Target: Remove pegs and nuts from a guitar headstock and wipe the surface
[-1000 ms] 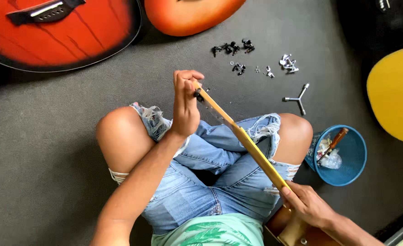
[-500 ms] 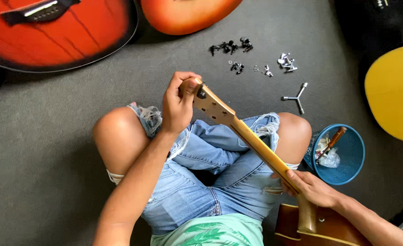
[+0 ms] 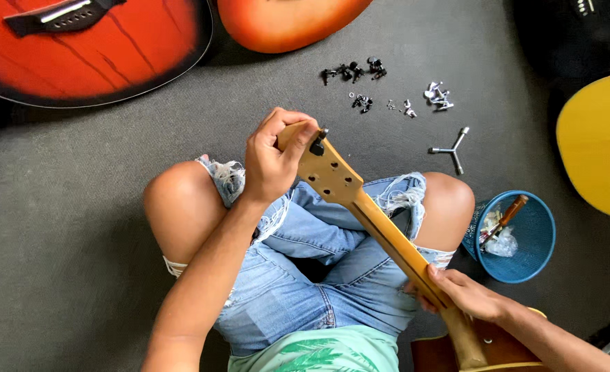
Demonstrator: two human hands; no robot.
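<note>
- The guitar neck [image 3: 380, 231] lies across your lap, running from the headstock [image 3: 329, 169] near your left knee down to the body at the lower right edge of the view. You see its plain wooden back.
- Your left hand [image 3: 270, 162] is closed around the top of the headstock, fingers curled over the end, thumb and fingertips pinching at a small black tuning peg [image 3: 316, 145] seated at the upper edge.
- Your right hand [image 3: 460, 293] wraps the lower part of the neck, fingers closed around it just above where it meets the body, steadying it.
- As far as the headstock shows, one black peg is in place and the other holes along it look empty, so most of the fitting appears left to do; this is a judgement from the visible side only.
- Outward on the grey floor mat [image 3: 77, 207]: a cluster of black pegs [image 3: 353, 71], small silver parts [image 3: 436, 95] beside them, and a three-armed wrench [image 3: 449, 148] near your right knee.
- A blue basket [image 3: 525, 265] with a wooden-handled tool sits just beside that knee.
- Red-orange guitar bodies [image 3: 91, 48] lie at the top, a yellow one [image 3: 597, 145] at the right.
</note>
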